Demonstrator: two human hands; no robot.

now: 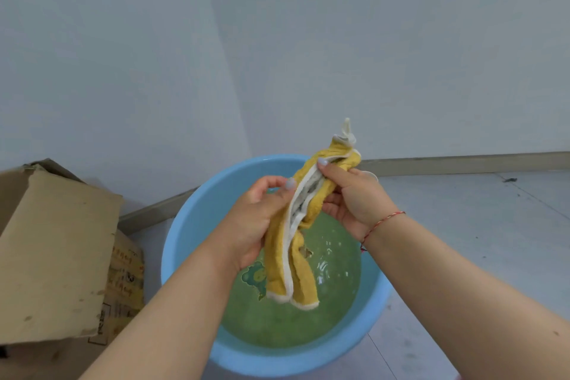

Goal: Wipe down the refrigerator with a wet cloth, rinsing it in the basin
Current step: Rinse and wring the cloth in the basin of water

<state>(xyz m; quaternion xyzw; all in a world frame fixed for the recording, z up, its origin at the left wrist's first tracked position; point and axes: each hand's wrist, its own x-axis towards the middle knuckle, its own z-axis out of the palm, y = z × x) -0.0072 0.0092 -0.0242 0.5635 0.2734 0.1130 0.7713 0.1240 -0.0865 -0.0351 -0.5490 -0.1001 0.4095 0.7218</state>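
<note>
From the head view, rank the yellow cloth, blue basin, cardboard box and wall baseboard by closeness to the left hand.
Measured from the left hand:
1. Yellow cloth, gripped in it.
2. Blue basin, directly below.
3. Cardboard box, off to the left.
4. Wall baseboard, behind the basin, far right.

Cloth (303, 259): nubby yellow terry, white-edged. Basin (185, 225): smooth blue plastic, glossy. Box (55, 256) at nine o'clock: matt, stained cardboard.
</note>
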